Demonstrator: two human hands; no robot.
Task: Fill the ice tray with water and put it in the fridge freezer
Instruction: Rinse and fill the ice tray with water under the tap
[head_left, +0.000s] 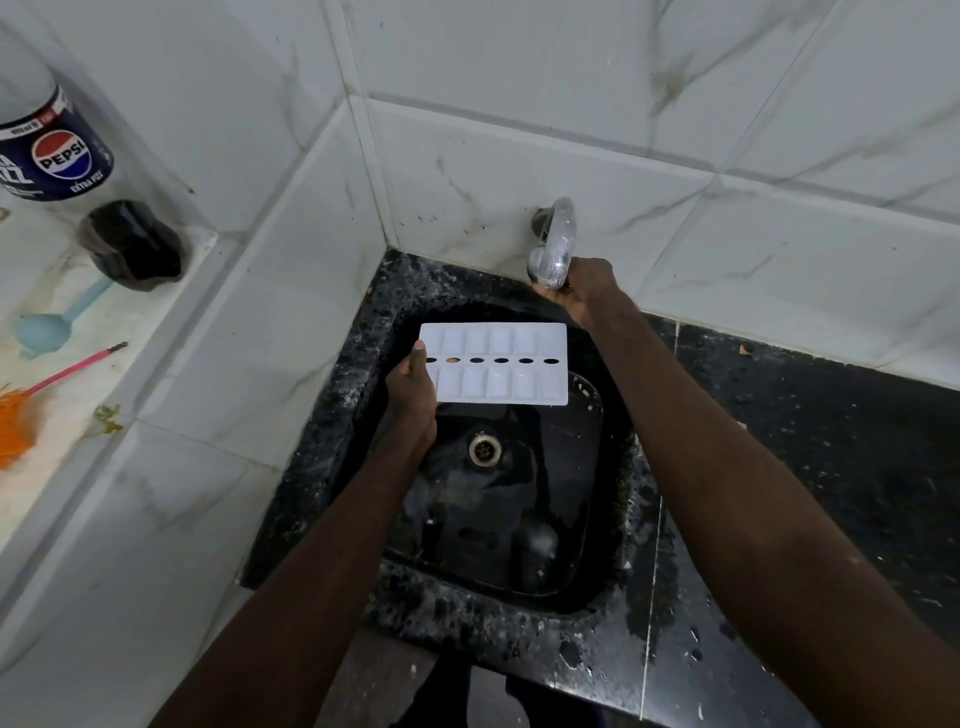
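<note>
Presently: left hand (413, 397) pinches the ice tray (501, 364) by its left short edge, above the sink (322, 467). Right hand (584, 291) grips the tap (555, 244). Probably light, stiff, slippery when wet and spill-prone once filled, so best carried by both short edges. White plastic, two rows of shallow cells, slotted centre strip.

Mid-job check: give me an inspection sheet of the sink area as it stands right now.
Surface: black speckled counter, wet in spots, around a dark sink.
Job's things: white ice tray held flat over the sink, below the tap; no water stream seen.
Clutter: cola bottle, blue scoop, pink-handled tool on the left ledge.
Hands: left hand grips the tray's left end; right hand grips the tap.
Cables: nothing seen.
Surroundings: white marbled wall tiles meeting in a corner.
</note>
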